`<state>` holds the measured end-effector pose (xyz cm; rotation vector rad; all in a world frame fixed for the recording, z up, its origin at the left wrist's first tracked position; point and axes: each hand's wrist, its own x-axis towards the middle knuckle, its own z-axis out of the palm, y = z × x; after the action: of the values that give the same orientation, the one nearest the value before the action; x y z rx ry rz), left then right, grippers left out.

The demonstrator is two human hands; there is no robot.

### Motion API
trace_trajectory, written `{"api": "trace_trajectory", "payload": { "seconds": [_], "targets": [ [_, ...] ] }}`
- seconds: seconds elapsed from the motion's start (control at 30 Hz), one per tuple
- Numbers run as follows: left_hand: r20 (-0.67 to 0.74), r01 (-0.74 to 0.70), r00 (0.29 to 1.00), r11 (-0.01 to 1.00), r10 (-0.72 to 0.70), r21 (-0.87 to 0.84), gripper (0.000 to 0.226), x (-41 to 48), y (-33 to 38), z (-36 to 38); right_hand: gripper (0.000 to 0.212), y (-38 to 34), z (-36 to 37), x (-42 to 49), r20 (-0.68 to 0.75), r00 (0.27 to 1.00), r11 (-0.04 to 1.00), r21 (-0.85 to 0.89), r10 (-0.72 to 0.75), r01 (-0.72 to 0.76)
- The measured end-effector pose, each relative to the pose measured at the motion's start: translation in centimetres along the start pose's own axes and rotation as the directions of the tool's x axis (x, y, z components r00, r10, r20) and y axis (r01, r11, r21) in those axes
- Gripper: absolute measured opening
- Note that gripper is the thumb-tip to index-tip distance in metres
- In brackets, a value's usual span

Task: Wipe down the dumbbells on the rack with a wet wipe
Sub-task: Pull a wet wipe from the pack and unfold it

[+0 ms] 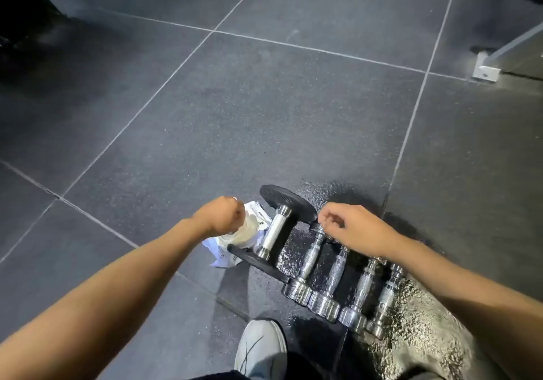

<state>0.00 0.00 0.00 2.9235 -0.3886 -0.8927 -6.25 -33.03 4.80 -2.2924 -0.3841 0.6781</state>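
Observation:
A black-plated dumbbell (276, 231) with a white handle lies on the dark floor. Beside it, to the right, several small chrome dumbbells (335, 277) lie side by side in a row. A white and blue wet wipe pack (223, 257) sits on the floor left of the black dumbbell. My left hand (223, 215) is curled just above the pack and pinches a pale wet wipe (249, 228) that rises out of it. My right hand (352, 229) hovers over the far ends of the chrome dumbbells, fingers loosely curled, holding nothing that I can see.
The rubber floor tiles (205, 115) shine wet around the dumbbells. My grey shoe (261, 347) stands just in front of them. A white metal foot of a frame (486, 71) is bolted down at far right. Dark equipment (26, 3) fills the top left corner.

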Motion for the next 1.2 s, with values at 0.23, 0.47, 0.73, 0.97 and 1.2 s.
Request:
{"api": "trace_trajectory", "payload": {
  "seconds": [0.23, 0.47, 0.73, 0.97, 1.2],
  "targets": [
    [0.038, 0.187, 0.979, 0.958, -0.200, 0.218, 0.019, 1.2, 0.0, 3.0, 0.014, 0.4, 0.9, -1.4, -0.013, 1.000, 1.000, 0.030, -0.007, 0.008],
    [-0.003, 0.213, 0.974, 0.918, -0.225, 0.334, 0.029, 1.8, 0.1, 4.7, 0.016, 2.4, 1.7, -3.8, -0.060, 0.998, 0.999, 0.036, 0.020, -0.018],
    [-0.012, 0.239, 0.968, 0.914, -0.249, 0.328, 0.033, 1.8, 0.2, 5.5, 0.020, 2.3, 4.2, -3.8, -0.047, 0.997, 0.995, 0.072, 0.068, -0.065],
    [0.029, 0.180, 0.980, 0.939, -0.197, 0.295, 0.025, 1.4, -0.5, 5.4, 0.018, 1.9, 6.0, -2.7, 0.002, 0.997, 0.993, 0.093, 0.079, -0.079],
    [-0.018, 0.135, 0.991, 0.987, -0.133, 0.086, 0.021, 0.0, -1.3, 3.5, 0.017, 0.4, 6.1, -0.6, -0.012, 0.999, 0.987, 0.155, 0.040, -0.038]
  ]
}}
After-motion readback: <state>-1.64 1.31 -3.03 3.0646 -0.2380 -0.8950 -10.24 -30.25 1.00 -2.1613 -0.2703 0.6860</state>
